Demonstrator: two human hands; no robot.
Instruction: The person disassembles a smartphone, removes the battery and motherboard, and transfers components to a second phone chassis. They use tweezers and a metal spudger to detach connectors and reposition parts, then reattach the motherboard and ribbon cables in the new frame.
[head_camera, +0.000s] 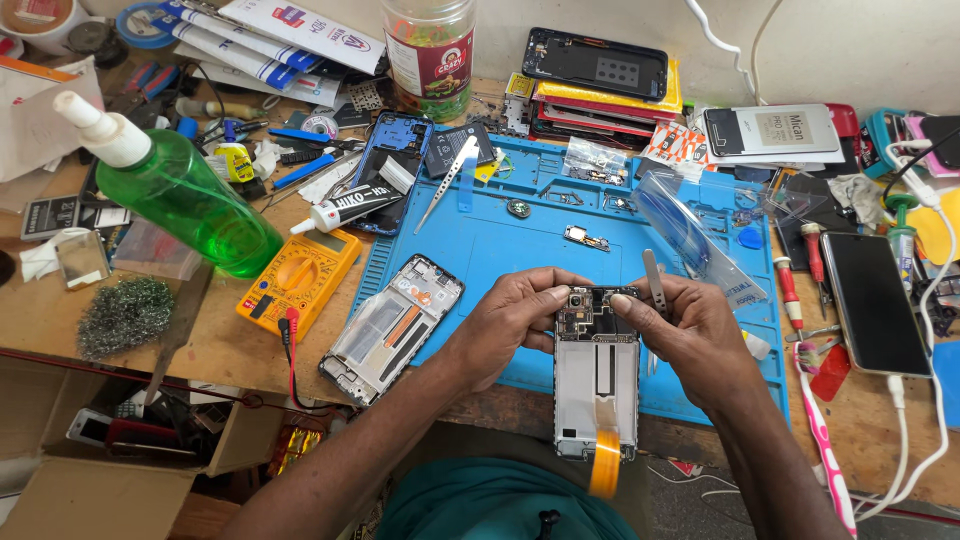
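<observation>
Covering cluttered wooden workbench (215, 350), blue repair mat (520, 245), white wall (850, 50)

A clear plastic jar (430, 55) with a red and white label stands at the table's far edge. A flat white and grey box (772, 133) lies far right. A black-screened phone (875, 303) lies at right, cabled. A white tube (345, 208) with a black label lies beside the yellow multimeter (298, 275), whose small grey display is blank.

A green spray bottle (185, 195) and yellow multimeter (298, 277) sit left of the blue mat (520, 245).
</observation>
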